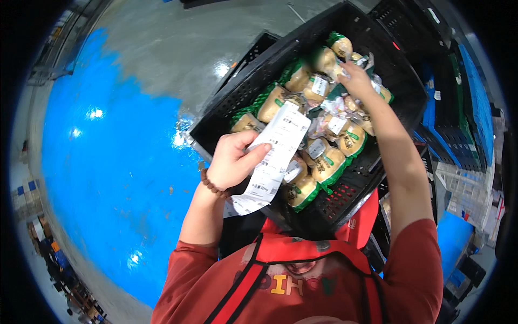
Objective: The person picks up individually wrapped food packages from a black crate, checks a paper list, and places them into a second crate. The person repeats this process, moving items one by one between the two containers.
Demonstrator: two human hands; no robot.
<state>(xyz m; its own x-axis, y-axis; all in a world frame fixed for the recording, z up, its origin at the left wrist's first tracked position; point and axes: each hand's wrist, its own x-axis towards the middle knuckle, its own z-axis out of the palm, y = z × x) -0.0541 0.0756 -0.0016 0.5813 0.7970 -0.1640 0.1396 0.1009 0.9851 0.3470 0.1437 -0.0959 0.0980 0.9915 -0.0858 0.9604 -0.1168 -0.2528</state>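
Observation:
My left hand (236, 160), with a beaded bracelet on its wrist, holds a long strip of white printed labels (279, 150) between thumb and fingers. The strip hangs over the near left part of a black plastic crate (400, 87) and curls at its lower end. Inside the crate lie several bags of potatoes (325, 164) in clear film and green mesh, some bearing white stickers. At the crate's far side, my right hand (358, 81) reaches onto a potato bag (327, 60). Its fingertips touch the film near the bag's top; whether they grip it is unclear.
More black crates (408, 24) stand beyond the far right corner, and stacked blue and black crates (457, 117) stand at right. A second black crate edge (259, 46) shows behind the main one. Wet blue-painted floor (113, 162) spreads left, grey concrete (162, 44) beyond.

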